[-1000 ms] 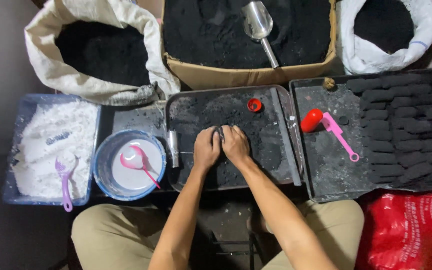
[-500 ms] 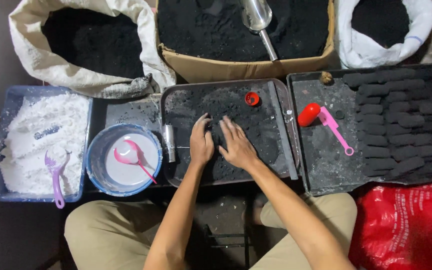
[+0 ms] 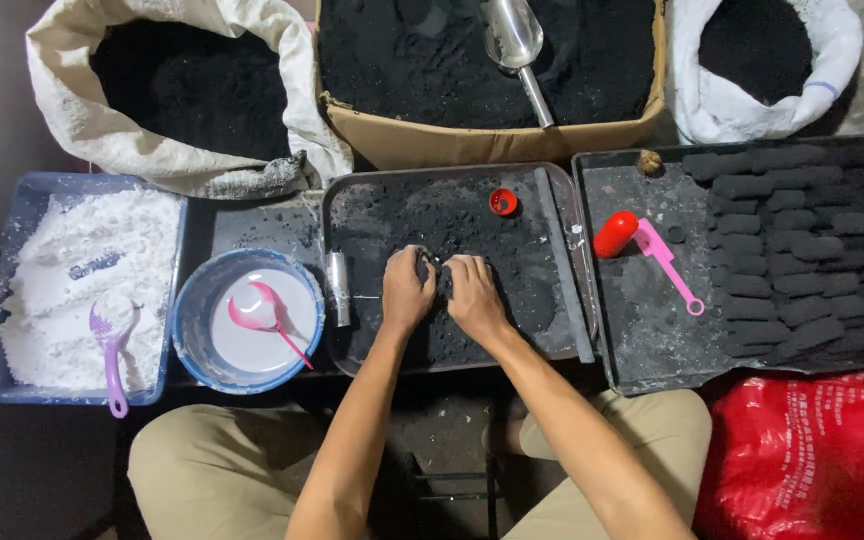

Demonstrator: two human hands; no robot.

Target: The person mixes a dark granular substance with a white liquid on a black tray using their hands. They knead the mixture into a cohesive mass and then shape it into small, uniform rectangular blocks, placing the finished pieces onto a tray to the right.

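Note:
My left hand point(image 3: 406, 292) and my right hand point(image 3: 473, 294) are side by side on a dark metal tray point(image 3: 552, 250) covered in black powder. Both hands curl around a small lump of black material point(image 3: 428, 266) pressed between them; most of it is hidden under the fingers. A small metal cylinder point(image 3: 338, 289) lies just left of my left hand at the tray's left rim. A red cap point(image 3: 502, 202) sits on the tray farther back.
A second tray point(image 3: 642, 340) at the right holds rows of black briquettes point(image 3: 792, 250), a red cylinder point(image 3: 615, 233) and a pink scoop point(image 3: 670, 264). At the left are a bowl with a pink spoon point(image 3: 262, 315) and a tub of white powder point(image 3: 82, 270). A box of black powder with a metal scoop point(image 3: 517, 45) and two sacks stand behind.
Both hands have stayed together on the middle tray, kneading the black lump; fingers shifted slightly. The camera view has drifted a little.

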